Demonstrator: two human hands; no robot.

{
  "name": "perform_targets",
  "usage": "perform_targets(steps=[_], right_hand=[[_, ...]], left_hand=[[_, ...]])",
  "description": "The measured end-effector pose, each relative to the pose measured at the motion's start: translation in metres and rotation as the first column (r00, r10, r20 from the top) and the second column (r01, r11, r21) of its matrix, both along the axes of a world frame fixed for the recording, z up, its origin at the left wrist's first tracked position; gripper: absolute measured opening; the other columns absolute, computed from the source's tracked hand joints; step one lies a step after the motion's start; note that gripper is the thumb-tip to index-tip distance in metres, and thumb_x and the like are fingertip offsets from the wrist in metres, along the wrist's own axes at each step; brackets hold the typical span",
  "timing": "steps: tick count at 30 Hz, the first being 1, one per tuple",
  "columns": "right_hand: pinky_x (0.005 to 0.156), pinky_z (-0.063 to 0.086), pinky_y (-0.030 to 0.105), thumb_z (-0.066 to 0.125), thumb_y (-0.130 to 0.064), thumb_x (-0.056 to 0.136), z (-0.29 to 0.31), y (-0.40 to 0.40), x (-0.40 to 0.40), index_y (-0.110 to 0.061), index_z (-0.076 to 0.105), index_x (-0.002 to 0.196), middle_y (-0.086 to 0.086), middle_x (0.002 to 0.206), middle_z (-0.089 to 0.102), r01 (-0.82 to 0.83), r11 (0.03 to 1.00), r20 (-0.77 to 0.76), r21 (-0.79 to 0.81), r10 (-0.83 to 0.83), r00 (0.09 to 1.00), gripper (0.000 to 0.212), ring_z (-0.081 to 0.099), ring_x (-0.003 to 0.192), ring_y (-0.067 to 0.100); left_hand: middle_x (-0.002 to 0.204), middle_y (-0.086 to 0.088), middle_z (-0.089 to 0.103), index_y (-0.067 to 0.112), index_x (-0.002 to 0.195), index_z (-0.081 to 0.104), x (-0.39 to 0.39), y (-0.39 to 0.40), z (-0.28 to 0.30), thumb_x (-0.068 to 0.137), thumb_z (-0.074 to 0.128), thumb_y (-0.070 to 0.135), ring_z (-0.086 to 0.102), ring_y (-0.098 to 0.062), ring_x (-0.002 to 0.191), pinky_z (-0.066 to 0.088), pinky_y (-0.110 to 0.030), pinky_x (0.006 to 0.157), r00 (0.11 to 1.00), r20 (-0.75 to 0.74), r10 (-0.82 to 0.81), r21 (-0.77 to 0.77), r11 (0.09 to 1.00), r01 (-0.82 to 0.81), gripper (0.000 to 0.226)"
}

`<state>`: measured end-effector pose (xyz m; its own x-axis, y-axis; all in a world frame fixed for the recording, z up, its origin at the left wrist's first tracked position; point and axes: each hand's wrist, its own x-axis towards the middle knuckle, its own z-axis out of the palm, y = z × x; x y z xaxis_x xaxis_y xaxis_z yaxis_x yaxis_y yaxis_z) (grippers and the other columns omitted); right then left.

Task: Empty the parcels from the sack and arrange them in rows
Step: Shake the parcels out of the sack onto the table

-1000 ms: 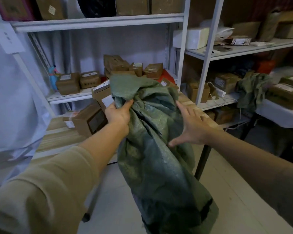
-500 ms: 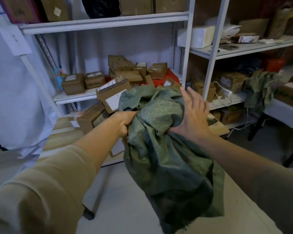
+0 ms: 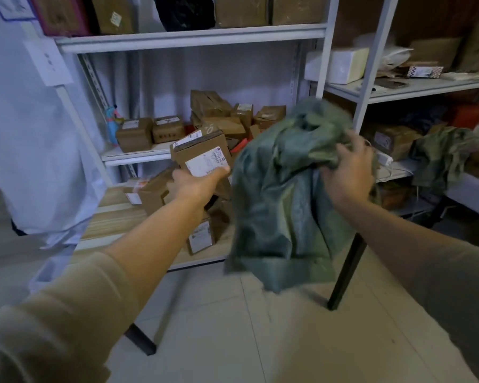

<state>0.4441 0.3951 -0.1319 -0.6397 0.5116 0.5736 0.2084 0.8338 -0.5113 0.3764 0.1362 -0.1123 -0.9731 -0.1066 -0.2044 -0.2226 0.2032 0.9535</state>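
Observation:
The green woven sack [image 3: 282, 205] hangs limp and crumpled over the table's right end, bunched at its top in my right hand [image 3: 349, 172], which grips the fabric. My left hand [image 3: 194, 183] holds a brown cardboard parcel [image 3: 202, 153] with a white label from below, thumb on one side and fingers on the other, above the wooden table [image 3: 114, 217]. More parcels lie tumbled on the table: one box [image 3: 152, 193] at the left, and another [image 3: 201, 237] near the front edge. The sack hides whatever lies on the table's right part.
Behind the table a white metal shelf [image 3: 133, 156] carries several brown parcels [image 3: 221, 117]. A second shelf unit [image 3: 415, 87] at the right holds boxes and another green sack [image 3: 443, 153]. White sheeting [image 3: 39, 150] hangs at the left. Black table legs [image 3: 343, 272] stand on the tiled floor.
My left hand has let go of the sack and now holds a labelled parcel. My right hand has bunched the sack's top and carried it to the right.

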Motion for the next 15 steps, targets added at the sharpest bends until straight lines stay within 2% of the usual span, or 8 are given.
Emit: perform_targets(steps=[2,4,6,7,9,11,12,15], right_hand=[[0.109,0.038,0.042,0.07,-0.017,0.086,0.009,0.007,-0.005,-0.016,0.064,0.126,-0.003,0.156,0.034,0.06,0.989,-0.083,-0.135,-0.071,0.994,0.04,0.033,0.139,0.03],[0.112,0.036,0.036,0.07,-0.016,0.086,0.015,0.006,-0.012,-0.014,0.062,0.131,-0.002,0.153,0.041,0.015,0.972,-0.161,-0.235,-0.054,0.985,0.045,0.041,0.137,0.028],[0.109,0.042,0.036,0.071,-0.013,0.087,0.019,-0.002,-0.014,-0.014,0.061,0.13,0.0,0.134,0.059,-0.126,0.901,-0.246,-0.415,0.022,0.969,0.044,0.053,0.126,0.023],[0.103,0.046,0.035,0.071,-0.013,0.087,0.021,-0.008,-0.015,-0.015,0.063,0.126,-0.001,0.12,0.065,-0.207,0.822,-0.28,-0.531,0.06,0.958,0.04,0.058,0.118,0.021],[0.092,0.05,0.035,0.074,-0.017,0.086,0.028,-0.013,-0.015,-0.017,0.064,0.116,-0.003,0.102,0.068,-0.322,0.622,-0.327,-0.714,0.109,0.938,0.031,0.063,0.104,0.021],[0.09,0.054,0.04,0.076,-0.024,0.085,0.033,-0.013,-0.017,-0.016,0.065,0.114,0.003,0.106,0.071,-0.352,0.401,-0.333,-0.846,0.119,0.936,0.032,0.068,0.1,0.025],[0.087,0.057,0.043,0.076,-0.025,0.086,0.035,-0.012,-0.019,-0.014,0.064,0.118,0.007,0.108,0.072,-0.361,0.289,-0.337,-0.887,0.133,0.932,0.036,0.07,0.099,0.027],[0.08,0.06,0.046,0.068,-0.027,0.093,0.036,-0.008,-0.025,-0.012,0.062,0.127,0.013,0.112,0.074,-0.397,0.061,-0.371,-0.916,0.253,0.894,0.038,0.073,0.096,0.031]], left_hand=[[0.125,-0.008,0.064,0.024,0.125,0.056,0.007,0.0,-0.001,0.05,0.087,0.064,0.061,-0.034,0.113,0.054,-0.053,0.088,0.965,0.214,-0.15,0.144,0.982,0.121,0.091],[0.136,-0.009,0.057,0.026,0.135,0.049,0.018,0.007,0.0,0.038,0.082,0.077,0.053,-0.042,0.122,0.05,-0.062,0.085,0.875,0.354,-0.331,0.233,0.937,0.261,0.114],[0.144,-0.011,0.05,0.024,0.143,0.041,0.02,0.018,-0.003,0.025,0.08,0.081,0.047,-0.045,0.129,0.039,-0.072,0.096,0.834,0.357,-0.42,0.331,0.892,0.308,0.136],[0.145,-0.011,0.049,0.024,0.145,0.038,0.022,0.024,-0.004,0.028,0.081,0.08,0.046,-0.043,0.131,0.035,-0.071,0.102,0.856,0.312,-0.412,0.387,0.878,0.282,0.136],[0.149,-0.007,0.044,0.031,0.151,0.028,0.019,0.036,-0.015,0.031,0.082,0.076,0.044,-0.036,0.134,0.033,-0.06,0.112,0.956,0.168,-0.239,0.432,0.89,0.147,0.139],[0.153,-0.002,0.041,0.036,0.154,0.021,0.015,0.047,-0.022,0.028,0.081,0.078,0.043,-0.029,0.137,0.034,-0.052,0.115,0.999,0.02,-0.037,0.446,0.895,0.024,0.146],[0.152,-0.001,0.042,0.036,0.155,0.02,0.011,0.052,-0.024,0.029,0.08,0.078,0.044,-0.027,0.136,0.037,-0.049,0.114,0.999,-0.046,-0.001,0.463,0.886,0.022,0.145],[0.148,-0.002,0.049,0.038,0.154,0.024,-0.007,0.065,-0.023,0.031,0.08,0.081,0.051,-0.025,0.131,0.042,-0.048,0.11,0.99,-0.134,-0.052,0.492,0.864,0.112,0.141]])
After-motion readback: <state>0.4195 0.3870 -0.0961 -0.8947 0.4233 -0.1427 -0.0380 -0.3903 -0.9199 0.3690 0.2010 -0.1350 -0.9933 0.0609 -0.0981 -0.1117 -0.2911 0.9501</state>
